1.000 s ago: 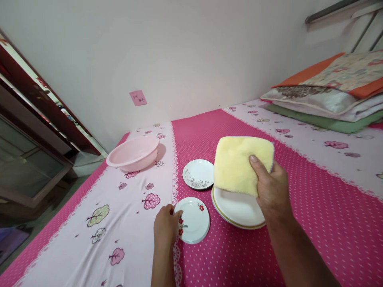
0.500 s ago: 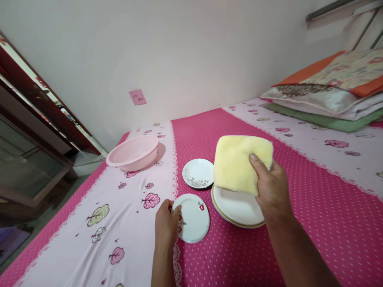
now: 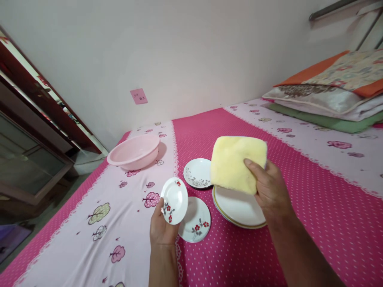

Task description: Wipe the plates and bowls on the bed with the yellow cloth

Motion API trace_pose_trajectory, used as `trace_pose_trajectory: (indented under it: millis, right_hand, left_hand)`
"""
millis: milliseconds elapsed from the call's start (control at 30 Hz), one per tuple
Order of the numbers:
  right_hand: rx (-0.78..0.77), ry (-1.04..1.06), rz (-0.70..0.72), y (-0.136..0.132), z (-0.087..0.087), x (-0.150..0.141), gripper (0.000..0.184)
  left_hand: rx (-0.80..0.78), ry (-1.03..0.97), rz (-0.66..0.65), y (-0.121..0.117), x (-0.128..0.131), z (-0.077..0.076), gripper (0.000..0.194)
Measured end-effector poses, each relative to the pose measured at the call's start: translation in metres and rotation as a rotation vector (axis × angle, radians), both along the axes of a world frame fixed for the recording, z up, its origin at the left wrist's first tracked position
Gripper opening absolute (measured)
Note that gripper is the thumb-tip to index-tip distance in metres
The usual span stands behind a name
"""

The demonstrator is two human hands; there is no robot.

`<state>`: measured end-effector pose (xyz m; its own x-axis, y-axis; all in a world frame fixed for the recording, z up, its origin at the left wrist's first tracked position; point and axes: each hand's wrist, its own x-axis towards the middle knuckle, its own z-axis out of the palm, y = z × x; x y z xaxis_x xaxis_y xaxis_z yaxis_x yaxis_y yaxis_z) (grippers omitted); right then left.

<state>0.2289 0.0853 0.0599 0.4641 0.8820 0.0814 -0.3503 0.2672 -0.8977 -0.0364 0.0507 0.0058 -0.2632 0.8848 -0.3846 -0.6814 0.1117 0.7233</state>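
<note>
My left hand (image 3: 163, 226) grips a small white plate (image 3: 176, 199) with red flowers by its left edge and underside, tilted up toward me. Under and to the right of it lies another white flowered plate (image 3: 196, 221) on the bed. In my right hand (image 3: 271, 183) is a folded, fluffy yellow cloth (image 3: 236, 163), thumb on top. The cloth hangs over larger white plates (image 3: 239, 207) with a yellow-brown rim, covering part of them. Farther back, a white plate with grey flowers (image 3: 197, 172) is partly hidden by the cloth.
A pink basin (image 3: 134, 153) stands at the back left of the bed with its pink patterned sheet (image 3: 314, 223). Pillows and folded bedding (image 3: 326, 99) are piled at the back right. Behind is a white wall with a pink note (image 3: 139, 96).
My left hand has lifted the small flowered plate off and tilted it, uncovering another flowered plate beneath. The cloth in my right hand has shifted slightly left.
</note>
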Motion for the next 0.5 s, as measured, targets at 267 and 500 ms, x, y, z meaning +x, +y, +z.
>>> trace_pose_trajectory:
  millis: [267, 500]
  right_hand:
    - [0.119, -0.298, 0.008, -0.015, 0.008, -0.024, 0.035]
    - [0.498, -0.937, -0.251, -0.028, 0.009, -0.046, 0.03]
  left_hand:
    - [0.105, -0.28, -0.068, -0.005, 0.019, 0.003, 0.058]
    - [0.198, -0.409, -0.138, -0.006, 0.029, -0.001, 0.052]
